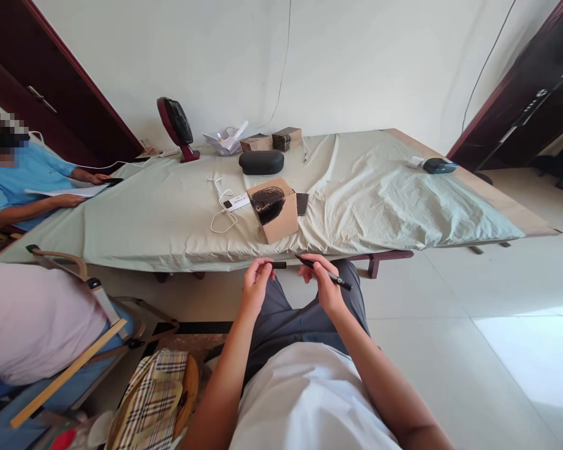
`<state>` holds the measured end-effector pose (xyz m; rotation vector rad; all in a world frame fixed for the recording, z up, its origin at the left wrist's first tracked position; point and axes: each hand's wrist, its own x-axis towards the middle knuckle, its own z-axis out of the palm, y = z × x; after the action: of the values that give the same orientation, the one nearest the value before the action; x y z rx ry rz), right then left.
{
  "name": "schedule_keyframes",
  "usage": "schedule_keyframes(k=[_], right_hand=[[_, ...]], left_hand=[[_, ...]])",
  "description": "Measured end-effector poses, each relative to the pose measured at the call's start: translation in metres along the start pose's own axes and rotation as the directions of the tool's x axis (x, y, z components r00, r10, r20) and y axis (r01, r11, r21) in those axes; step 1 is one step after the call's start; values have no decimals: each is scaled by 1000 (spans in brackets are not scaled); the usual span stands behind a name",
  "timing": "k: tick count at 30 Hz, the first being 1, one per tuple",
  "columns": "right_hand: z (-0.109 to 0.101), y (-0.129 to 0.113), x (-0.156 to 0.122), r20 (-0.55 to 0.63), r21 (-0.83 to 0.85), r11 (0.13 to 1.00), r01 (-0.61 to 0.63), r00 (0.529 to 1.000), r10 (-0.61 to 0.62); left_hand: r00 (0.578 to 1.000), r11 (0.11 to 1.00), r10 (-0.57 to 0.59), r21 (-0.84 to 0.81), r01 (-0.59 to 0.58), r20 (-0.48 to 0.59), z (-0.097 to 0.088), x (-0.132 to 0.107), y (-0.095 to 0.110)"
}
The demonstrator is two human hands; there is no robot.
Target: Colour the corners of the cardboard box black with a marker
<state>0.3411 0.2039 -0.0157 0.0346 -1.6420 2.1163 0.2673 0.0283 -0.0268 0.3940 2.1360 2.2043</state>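
Between the fingertips of my left hand is a black marker cap. My right hand grips a black marker like a pen, its tip pointing up and left toward the cap. Cap and marker are apart, both over my lap at the table's near edge. Just beyond them on the cloth stands a cardboard box with a black scribbled patch on one face. A dark flat object lies partly behind the box, and a white-and-black packet with a white cord is to its left.
A pale cloth covers the table. Farther back are a black case, two small cardboard boxes and a dark red fan. At left a person in blue holds papers. A chair and plaid bag stand lower left.
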Motion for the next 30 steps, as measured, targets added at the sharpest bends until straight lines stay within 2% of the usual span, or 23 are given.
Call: schedule_keyframes(k=[3,6,12,17,22,25,27,30], right_hand=[[3,-7,9,90,108,990,-93,992,83],[9,-7,16,163,112,984,-136,980,116],[11,1,21,172,120,984,-130,979,109],[11,13,22,217,107,982,-156,968,130],[9,32,25,188,4,998,-68,980,66],[4,42,29,182,-69,998,-10,983,23],[-1,47,32,187,-97,995,-36,981,54],[-11,56,39,174,-109,981,-161,968,178]], left_hand=[[1000,999,-6,-36,6,-12,0,4,7],[1000,998,-13,-57,12,-14,2,6,8],[999,996,-22,-89,19,-30,6,9,5],[1000,997,-19,-81,19,-5,20,8,-1],[999,998,4,-63,-7,-43,38,14,-17],[999,993,-37,-114,33,-35,45,21,-30],[996,984,-85,-160,83,-7,46,24,-41],[986,967,-164,-190,168,41,45,24,-65]])
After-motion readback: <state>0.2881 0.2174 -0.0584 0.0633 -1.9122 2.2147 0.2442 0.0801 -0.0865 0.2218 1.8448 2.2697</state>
